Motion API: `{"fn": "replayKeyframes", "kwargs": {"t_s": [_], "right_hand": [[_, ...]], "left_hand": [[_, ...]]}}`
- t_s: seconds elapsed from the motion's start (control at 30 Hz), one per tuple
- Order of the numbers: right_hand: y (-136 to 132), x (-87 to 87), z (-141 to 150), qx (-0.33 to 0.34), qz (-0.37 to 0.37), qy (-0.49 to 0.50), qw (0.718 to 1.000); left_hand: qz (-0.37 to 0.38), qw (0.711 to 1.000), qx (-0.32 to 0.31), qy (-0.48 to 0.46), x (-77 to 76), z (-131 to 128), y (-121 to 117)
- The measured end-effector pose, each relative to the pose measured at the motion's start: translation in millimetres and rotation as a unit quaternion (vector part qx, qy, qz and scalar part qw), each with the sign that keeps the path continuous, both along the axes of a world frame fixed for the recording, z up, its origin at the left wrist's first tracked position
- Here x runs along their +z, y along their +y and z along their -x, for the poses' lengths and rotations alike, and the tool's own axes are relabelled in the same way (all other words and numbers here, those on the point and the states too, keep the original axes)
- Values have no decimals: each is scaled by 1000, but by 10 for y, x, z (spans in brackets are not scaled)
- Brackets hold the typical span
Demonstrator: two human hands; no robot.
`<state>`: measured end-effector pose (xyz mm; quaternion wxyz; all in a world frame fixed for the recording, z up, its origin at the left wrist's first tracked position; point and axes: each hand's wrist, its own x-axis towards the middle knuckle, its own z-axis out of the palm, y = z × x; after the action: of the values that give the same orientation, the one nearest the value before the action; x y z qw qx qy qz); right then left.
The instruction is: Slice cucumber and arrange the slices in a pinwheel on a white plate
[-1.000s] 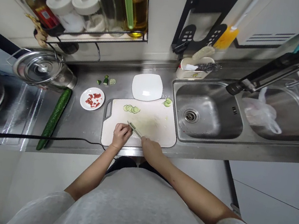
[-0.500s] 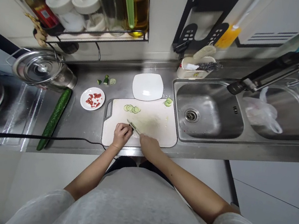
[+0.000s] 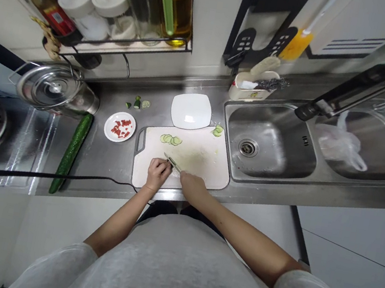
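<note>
On the near half of the pale cutting board, my right grip was closed around the handle of a knife, its blade slanting away to the left. My left grip rested with curled fingers just beside that blade; whether it pinched anything I could not tell, since my own fingers hid what lay beneath. Beyond the blade, toward the far side of the board, a short row of overlapping green slices lay flat, and a smaller cluster of slices sat at the far right corner. A white square plate stood at the board's far edge. Left of the board, on the steel surface, were a round plate bearing red pieces, a few green scraps behind it, and a long whole cucumber farther left.
</note>
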<state>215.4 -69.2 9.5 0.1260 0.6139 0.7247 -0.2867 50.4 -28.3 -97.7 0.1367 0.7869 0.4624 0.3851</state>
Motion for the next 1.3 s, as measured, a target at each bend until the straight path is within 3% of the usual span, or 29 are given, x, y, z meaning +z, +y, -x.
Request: {"fn": "replayKeyframes", "kwargs": {"t_s": [1.07,1.3], "right_hand": [[129,-165,52,-11,10,0,1000],[104,-130,38,2,5,-12,1000]], "left_hand": [[24,1000,13,2,22,-12,-21],[13,1000,9,-1,64,-34,-35]]}}
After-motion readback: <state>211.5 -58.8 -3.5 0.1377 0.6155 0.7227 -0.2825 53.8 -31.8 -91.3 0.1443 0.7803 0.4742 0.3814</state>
